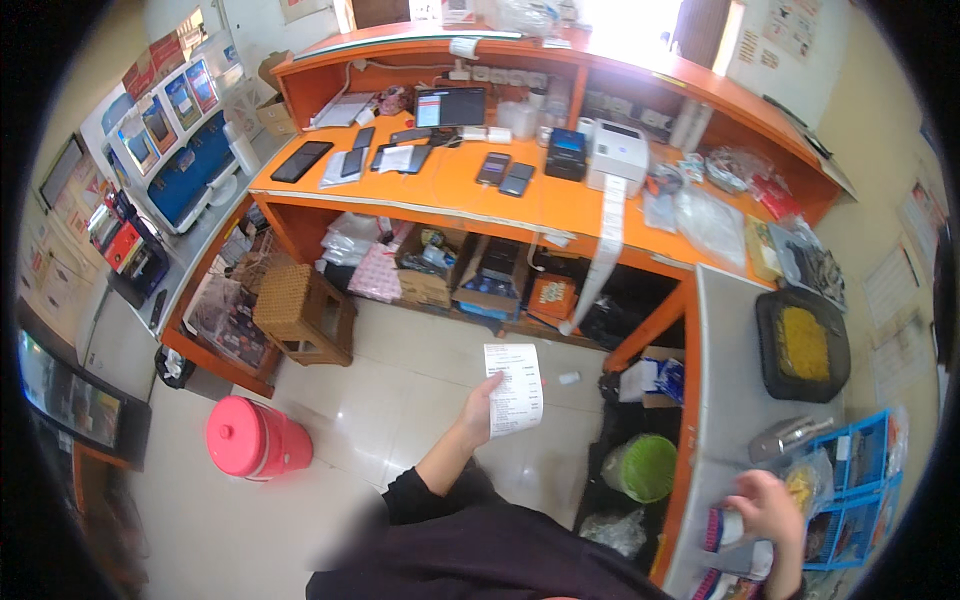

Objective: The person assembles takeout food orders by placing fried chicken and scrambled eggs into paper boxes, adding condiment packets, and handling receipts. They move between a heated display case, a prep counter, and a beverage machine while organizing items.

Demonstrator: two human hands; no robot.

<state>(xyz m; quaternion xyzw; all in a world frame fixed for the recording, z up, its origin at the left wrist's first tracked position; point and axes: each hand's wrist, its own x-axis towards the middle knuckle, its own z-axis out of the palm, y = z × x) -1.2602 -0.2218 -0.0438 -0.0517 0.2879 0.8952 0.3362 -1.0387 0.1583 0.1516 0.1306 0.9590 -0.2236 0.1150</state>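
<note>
1. The left hand (480, 405) is raised in front of the body and pinches a white paper receipt (514, 388) by its lower left edge. The slip stands nearly upright, its long axis running up and away from the fingers, printed face toward the head camera.
2. The right hand (768, 508) is low and far to the right, over the grey surface (725, 370). It is blurred, so I cannot tell for sure whether it grips anything; its fingers curl against a small striped packet (722, 528) just to its left.
3. The receipt lies well to the left of the right hand, so the left hand is plainly the nearer one, already grasping it.
4. Beyond the right hand, further along the same surface, sits a black tray of yellow food (802, 345); blue wire baskets (850, 490) stand just to its right.
5. Below the left hand is the tiled floor; a pink lidded bucket (255, 438) stands well off to its left, and a green basket (645, 466) lies between the two hands, lower down.
6. Ahead of the left hand stretches the orange counter (560, 205) with phones, tablets and a white printer (617, 152).
</note>
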